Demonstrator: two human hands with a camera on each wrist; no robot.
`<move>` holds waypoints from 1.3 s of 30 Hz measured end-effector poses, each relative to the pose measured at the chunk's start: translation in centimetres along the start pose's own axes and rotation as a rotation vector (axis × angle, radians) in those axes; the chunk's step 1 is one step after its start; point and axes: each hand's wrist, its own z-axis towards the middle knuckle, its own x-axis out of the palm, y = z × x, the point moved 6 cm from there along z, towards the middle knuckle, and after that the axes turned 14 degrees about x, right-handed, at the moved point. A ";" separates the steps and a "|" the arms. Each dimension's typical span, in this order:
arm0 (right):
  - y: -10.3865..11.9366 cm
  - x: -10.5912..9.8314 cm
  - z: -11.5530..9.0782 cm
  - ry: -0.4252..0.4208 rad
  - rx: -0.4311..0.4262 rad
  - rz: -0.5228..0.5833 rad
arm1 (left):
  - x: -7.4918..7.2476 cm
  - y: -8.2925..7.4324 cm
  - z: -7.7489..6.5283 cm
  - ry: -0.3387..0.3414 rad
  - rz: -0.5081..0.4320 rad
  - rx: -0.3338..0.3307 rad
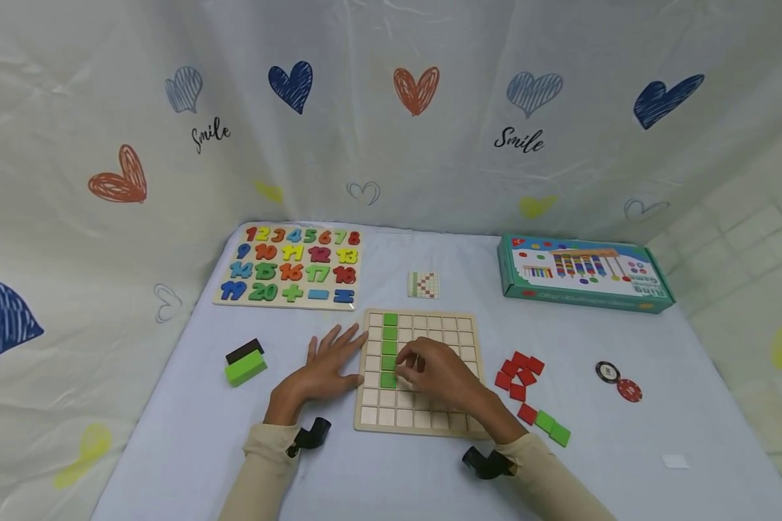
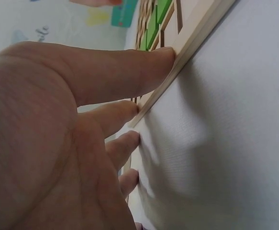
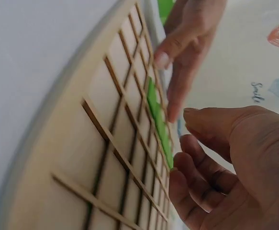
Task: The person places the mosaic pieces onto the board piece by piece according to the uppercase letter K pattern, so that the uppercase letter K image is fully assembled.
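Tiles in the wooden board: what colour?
The tiles are green, clearest in the head view.

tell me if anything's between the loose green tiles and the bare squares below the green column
Yes: in the head view, a red tile lies beside the loose green tiles on the board side, and the right wrist crosses the line to the bare squares, with the right hand over the board.

The left hand [image 1: 322, 373], fingers spread, touched the near side of a wooden grid board [image 1: 368, 416]. The right hand [image 1: 439, 369] was above the board, just beside green tiles [image 1: 389, 347]. Red tiles [image 1: 518, 391] lay right of it, a number puzzle [image 1: 292, 283] beyond the left.
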 end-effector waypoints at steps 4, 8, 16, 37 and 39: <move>-1.1 -2.2 -0.8 0.002 0.025 -0.027 | 0.1 -0.1 0.0 -0.004 -0.012 0.001; -3.0 -4.9 -1.9 0.011 0.072 -0.061 | 0.2 0.0 0.0 0.005 -0.017 -0.003; -7.6 -10.0 -4.2 0.060 0.206 -0.143 | 0.2 0.1 0.1 -0.011 -0.010 -0.015; -15.1 -10.3 -9.7 0.260 0.419 -0.106 | 0.3 -0.1 0.1 -0.003 -0.011 0.004; -15.2 -10.2 -9.7 0.249 0.419 -0.097 | 0.3 -0.1 0.0 -0.013 -0.017 0.006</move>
